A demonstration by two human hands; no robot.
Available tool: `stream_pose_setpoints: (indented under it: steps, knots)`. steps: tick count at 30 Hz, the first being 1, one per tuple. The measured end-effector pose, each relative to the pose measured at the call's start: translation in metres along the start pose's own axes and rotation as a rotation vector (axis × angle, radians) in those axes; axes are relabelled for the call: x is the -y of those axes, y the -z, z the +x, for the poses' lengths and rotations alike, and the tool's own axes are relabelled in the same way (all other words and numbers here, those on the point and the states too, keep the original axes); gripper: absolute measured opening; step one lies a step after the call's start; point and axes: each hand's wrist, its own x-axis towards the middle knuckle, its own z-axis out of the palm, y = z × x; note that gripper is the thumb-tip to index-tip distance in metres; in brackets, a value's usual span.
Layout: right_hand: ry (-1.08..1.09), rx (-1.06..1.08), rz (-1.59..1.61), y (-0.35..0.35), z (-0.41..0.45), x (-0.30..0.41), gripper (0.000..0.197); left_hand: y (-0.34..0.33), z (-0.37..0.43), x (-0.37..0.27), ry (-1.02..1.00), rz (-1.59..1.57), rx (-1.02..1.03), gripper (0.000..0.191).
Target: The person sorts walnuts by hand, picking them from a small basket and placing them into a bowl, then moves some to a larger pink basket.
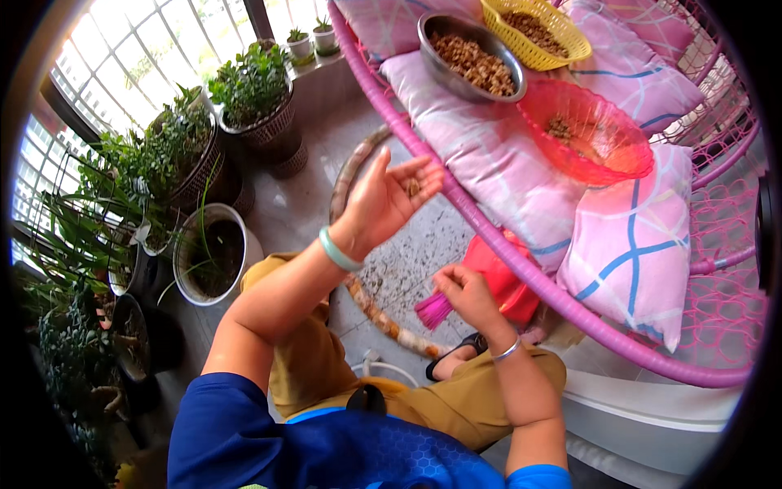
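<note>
My left hand [394, 195], a pale green bangle at its wrist, is palm up with a small brown piece, perhaps a walnut [413, 187], lying on the fingers. Lower right, my right hand [467, 293] has its fingers closed above a bundle of magenta bristles [434, 310], seemingly a small brush; its handle is hidden. Right behind that hand is a red plastic bag [502, 275]. On the pink cushions stand a steel bowl [476, 58] of brown walnut pieces, a yellow plastic basket [577, 50] holding more pieces, and a red translucent bowl [611, 131] with a few bits inside.
A pink hanging chair's rim [489, 229] curves across the right side. Dark debris [397, 263] lies scattered on the grey tiles inside a round stone-patterned border [391, 330]. Potted plants [250, 85] and a white pot [211, 299] stand at left. A white ledge [654, 403] is at lower right.
</note>
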Motion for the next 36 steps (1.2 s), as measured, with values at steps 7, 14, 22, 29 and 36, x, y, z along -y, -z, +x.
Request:
stream_pose_setpoints:
  steps: [7,14,22,29,36]
  knots:
    - [0.212,-0.201,-0.063,-0.006,-0.004,0.027,0.017,0.040,-0.045,0.055,0.202,-0.236,-0.105,0.075]
    - [0.330,-0.155,-0.325,-0.017,0.013,0.026,0.027,0.049,-0.052,0.072,0.256,-0.142,-0.114,0.071]
    - [0.265,-0.156,-0.339,-0.018,0.017,0.016,0.021,0.046,-0.055,0.071,0.266,-0.060,-0.128,0.064]
    - [0.017,-0.104,0.138,-0.010,0.011,0.006,0.014,0.056,-0.065,0.068,0.259,0.222,-0.211,0.038]
    - [-0.045,-0.046,0.195,-0.003,0.009,0.005,0.016,0.059,-0.073,0.064,0.335,0.351,-0.180,0.019]
